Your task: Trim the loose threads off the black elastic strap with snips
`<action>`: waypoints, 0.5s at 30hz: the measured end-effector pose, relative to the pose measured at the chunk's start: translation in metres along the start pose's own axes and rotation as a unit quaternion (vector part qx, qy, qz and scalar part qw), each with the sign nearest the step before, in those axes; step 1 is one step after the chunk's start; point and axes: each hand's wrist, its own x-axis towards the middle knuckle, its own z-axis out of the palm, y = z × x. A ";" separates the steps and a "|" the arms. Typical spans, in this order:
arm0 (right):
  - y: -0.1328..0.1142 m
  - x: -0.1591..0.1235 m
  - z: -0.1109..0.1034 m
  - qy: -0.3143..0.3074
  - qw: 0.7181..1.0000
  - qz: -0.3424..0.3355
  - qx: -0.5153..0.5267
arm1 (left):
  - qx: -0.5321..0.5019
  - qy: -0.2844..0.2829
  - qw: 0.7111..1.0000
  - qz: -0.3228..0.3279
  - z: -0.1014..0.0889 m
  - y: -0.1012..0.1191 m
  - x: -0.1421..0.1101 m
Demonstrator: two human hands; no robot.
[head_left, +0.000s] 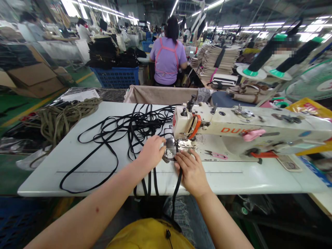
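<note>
A narrow black strap (177,185) runs up from my lap, over the table edge, to the needle area of a white sewing machine (220,121). My right hand (191,170) lies over this strap in front of the presser foot, its fingers close together and holding it down. Just left of the metal needle plate (170,148) is my left hand (152,152), fingers curled; what lies between them is hidden. Behind it, a tangled heap of black strap (140,126) spreads across the white table (77,159), with several strands hanging over the front edge.
Pink-handled thread snips (216,155) lie under the machine arm. Olive straps (64,116) are piled at the left. Black thread cones (267,52) and a fan (311,81) stand at the right. Ahead sits a person in purple (167,57), beside a blue crate (116,76).
</note>
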 end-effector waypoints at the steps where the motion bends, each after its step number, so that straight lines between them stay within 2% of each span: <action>1: 0.000 0.000 0.000 0.002 1.000 -0.003 0.002 | 0.035 0.008 0.999 0.010 0.004 -0.006 0.011; 5: -0.001 0.000 -0.001 0.005 1.000 -0.004 0.009 | 0.078 -0.021 0.996 0.025 0.015 -0.017 0.048; 10: -0.002 0.000 -0.002 -0.005 1.000 0.002 0.011 | 0.030 -0.068 0.997 0.023 0.026 -0.020 0.085; 15: -0.001 0.000 -0.002 -0.011 1.000 0.011 0.015 | -0.036 -0.095 0.995 0.004 0.036 -0.027 0.108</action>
